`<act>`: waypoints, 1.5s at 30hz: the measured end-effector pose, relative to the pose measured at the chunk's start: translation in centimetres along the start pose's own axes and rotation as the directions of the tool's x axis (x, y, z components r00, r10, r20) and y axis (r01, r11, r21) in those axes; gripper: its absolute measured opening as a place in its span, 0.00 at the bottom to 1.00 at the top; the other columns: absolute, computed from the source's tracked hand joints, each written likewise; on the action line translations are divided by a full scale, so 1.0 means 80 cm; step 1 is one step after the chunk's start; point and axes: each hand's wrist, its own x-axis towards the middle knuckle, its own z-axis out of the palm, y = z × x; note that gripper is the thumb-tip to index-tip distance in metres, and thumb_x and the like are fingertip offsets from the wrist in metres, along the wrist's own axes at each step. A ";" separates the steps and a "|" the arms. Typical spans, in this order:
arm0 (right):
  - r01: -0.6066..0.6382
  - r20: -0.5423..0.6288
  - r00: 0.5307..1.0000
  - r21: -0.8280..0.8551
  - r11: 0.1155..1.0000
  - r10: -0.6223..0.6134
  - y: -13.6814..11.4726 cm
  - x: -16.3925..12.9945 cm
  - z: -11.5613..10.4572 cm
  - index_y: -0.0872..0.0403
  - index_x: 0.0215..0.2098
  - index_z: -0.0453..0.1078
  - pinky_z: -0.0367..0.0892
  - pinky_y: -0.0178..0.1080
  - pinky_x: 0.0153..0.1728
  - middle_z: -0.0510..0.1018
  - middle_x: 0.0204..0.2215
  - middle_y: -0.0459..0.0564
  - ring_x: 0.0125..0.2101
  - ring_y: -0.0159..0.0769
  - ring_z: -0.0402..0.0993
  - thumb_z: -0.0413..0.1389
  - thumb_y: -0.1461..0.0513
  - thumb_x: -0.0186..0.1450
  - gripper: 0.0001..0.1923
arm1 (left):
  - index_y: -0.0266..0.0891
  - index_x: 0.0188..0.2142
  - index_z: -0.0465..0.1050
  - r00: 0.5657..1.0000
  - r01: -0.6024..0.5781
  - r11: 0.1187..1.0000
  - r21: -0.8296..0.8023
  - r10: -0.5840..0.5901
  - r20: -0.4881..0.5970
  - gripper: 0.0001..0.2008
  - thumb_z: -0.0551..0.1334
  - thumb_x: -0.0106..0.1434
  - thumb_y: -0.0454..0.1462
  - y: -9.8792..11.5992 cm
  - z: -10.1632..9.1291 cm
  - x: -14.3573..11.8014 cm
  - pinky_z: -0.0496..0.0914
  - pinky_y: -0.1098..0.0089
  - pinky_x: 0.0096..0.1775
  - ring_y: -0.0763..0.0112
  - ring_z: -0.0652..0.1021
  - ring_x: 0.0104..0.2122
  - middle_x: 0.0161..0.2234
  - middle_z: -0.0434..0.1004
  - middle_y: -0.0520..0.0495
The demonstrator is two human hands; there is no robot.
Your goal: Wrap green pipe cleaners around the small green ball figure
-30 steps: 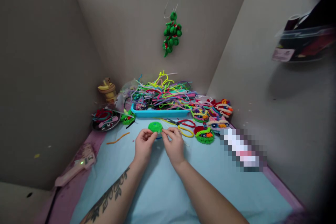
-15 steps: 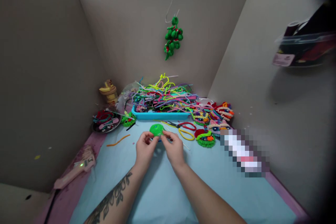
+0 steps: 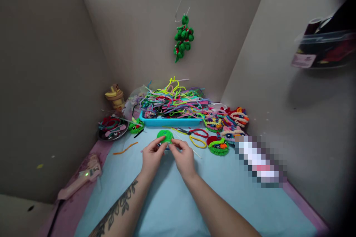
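Head view: my left hand (image 3: pixel 151 155) and right hand (image 3: pixel 182 155) both pinch the green disc (image 3: pixel 165 135). I judge it light, soft, crushable; grip its rim.

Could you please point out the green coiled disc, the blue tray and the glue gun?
green coiled disc (image 3: pixel 165 135), head view, its top face.
blue tray (image 3: pixel 169 122), head view, its front wall.
glue gun (image 3: pixel 80 177), head view, its body.

The green disc (image 3: pixel 165 136) looks fuzzy, like the chenille stems (image 3: pixel 174 100) heaped in a glossy blue plastic tray (image 3: pixel 169 122). A smooth matt blue sheet (image 3: pixel 172 200) covers the bench; the dish (image 3: pixel 112 129) is probably metal.
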 end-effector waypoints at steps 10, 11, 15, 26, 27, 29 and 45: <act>0.016 0.018 1.000 0.103 0.995 -0.018 -0.004 -0.002 0.004 0.55 0.35 0.70 0.66 0.39 0.37 0.77 0.33 0.51 0.34 0.36 0.72 0.55 0.62 0.56 0.09 | 0.38 0.35 0.78 0.993 -0.055 0.997 0.053 0.060 -0.099 0.14 0.67 0.48 0.41 -0.001 0.000 -0.003 0.57 0.75 0.21 0.78 0.61 0.17 0.14 0.63 0.56; 0.023 0.023 0.999 0.081 0.996 -0.025 -0.003 -0.002 0.003 0.55 0.35 0.71 0.66 0.39 0.37 0.77 0.33 0.51 0.34 0.37 0.72 0.55 0.61 0.56 0.09 | 0.38 0.35 0.78 0.993 -0.053 0.997 0.049 0.058 -0.100 0.14 0.67 0.48 0.41 -0.002 0.001 -0.004 0.57 0.75 0.21 0.78 0.61 0.17 0.14 0.63 0.56; -0.002 0.030 1.000 0.103 0.995 -0.001 0.004 -0.001 0.003 0.53 0.36 0.74 0.65 0.41 0.39 0.77 0.36 0.52 0.37 0.39 0.71 0.55 0.59 0.57 0.11 | 0.38 0.35 0.78 0.993 -0.056 0.998 0.039 0.060 -0.099 0.15 0.67 0.47 0.41 -0.005 0.001 -0.004 0.57 0.75 0.21 0.78 0.61 0.17 0.14 0.62 0.56; -0.147 0.071 0.989 0.393 0.907 0.130 0.013 0.007 0.008 0.55 0.21 0.71 0.63 0.36 0.34 0.69 0.24 0.45 0.29 0.33 0.66 0.60 0.56 0.51 0.10 | 0.39 0.31 0.79 0.995 -0.074 0.996 0.047 0.077 -0.059 0.11 0.67 0.46 0.39 -0.002 0.005 -0.006 0.59 0.74 0.21 0.78 0.61 0.17 0.14 0.65 0.55; -0.167 0.079 0.986 0.424 0.890 0.147 0.013 0.007 0.008 0.55 0.20 0.71 0.63 0.36 0.32 0.69 0.22 0.45 0.27 0.32 0.66 0.60 0.56 0.51 0.10 | 0.39 0.31 0.79 0.996 -0.072 0.997 0.042 0.074 -0.050 0.11 0.67 0.46 0.39 -0.003 0.005 -0.006 0.59 0.74 0.22 0.77 0.62 0.17 0.15 0.66 0.55; -0.213 0.113 0.977 0.478 0.852 0.181 0.013 0.007 0.009 0.55 0.20 0.69 0.63 0.35 0.30 0.69 0.20 0.44 0.25 0.31 0.65 0.61 0.55 0.50 0.11 | 0.39 0.31 0.79 0.997 -0.067 0.997 0.036 0.069 -0.035 0.11 0.67 0.46 0.39 -0.005 0.006 -0.006 0.60 0.74 0.22 0.77 0.63 0.17 0.15 0.67 0.54; -0.169 0.087 0.985 0.367 0.915 0.147 0.022 0.020 -0.003 0.54 0.22 0.71 0.62 0.39 0.38 0.70 0.27 0.47 0.32 0.36 0.66 0.60 0.57 0.51 0.08 | 0.37 0.37 0.77 0.997 0.077 0.974 -0.213 -0.068 0.048 0.15 0.66 0.49 0.40 -0.004 -0.001 0.005 0.60 0.76 0.20 0.80 0.65 0.16 0.17 0.69 0.54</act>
